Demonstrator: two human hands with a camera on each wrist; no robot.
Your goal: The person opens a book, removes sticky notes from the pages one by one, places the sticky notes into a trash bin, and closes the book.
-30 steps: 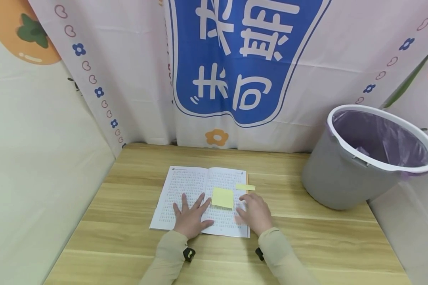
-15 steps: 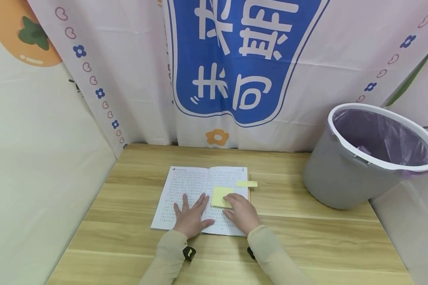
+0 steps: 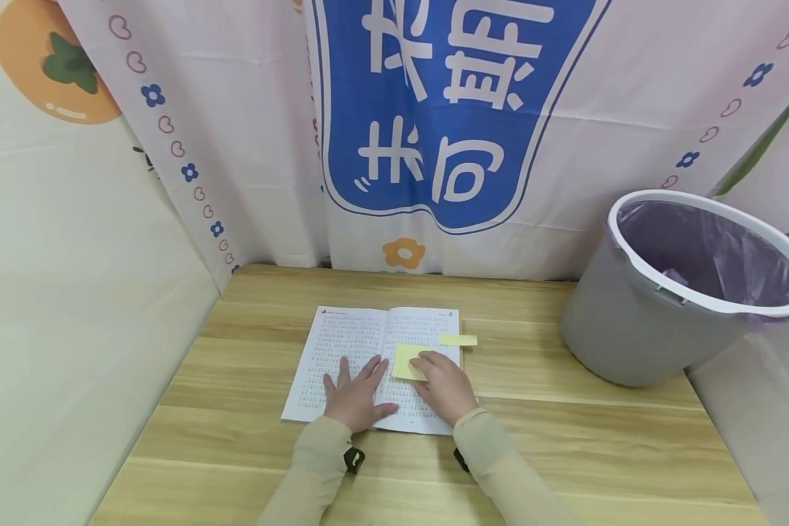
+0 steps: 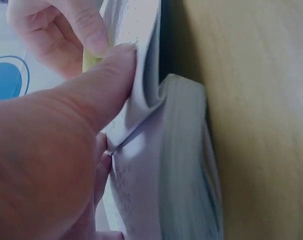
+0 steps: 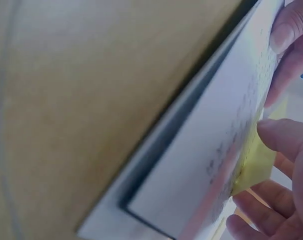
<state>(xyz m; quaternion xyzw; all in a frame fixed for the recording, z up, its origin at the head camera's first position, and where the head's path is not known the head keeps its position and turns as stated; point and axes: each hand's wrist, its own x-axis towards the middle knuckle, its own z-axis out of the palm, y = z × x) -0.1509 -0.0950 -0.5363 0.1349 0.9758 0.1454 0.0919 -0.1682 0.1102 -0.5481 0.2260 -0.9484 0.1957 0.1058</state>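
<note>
An open book with printed pages lies on the wooden table. My left hand rests spread over the lower middle of its pages, near the fold; the left wrist view shows its thumb pressing a page beside the fold. On the right page is a square yellow sticky note. My right hand pinches this note near its right side. In the right wrist view the sticky note stands partly off the page, between thumb and fingers. A narrow yellow strip juts past the right page's edge.
A grey trash bin with a purple liner stands at the table's right. A patterned curtain hangs behind the table. A pink strip lies on the page in the right wrist view.
My right hand has moved left from the right page's edge onto the square sticky note, and its fingers have closed there. The left hand stays on the book.
</note>
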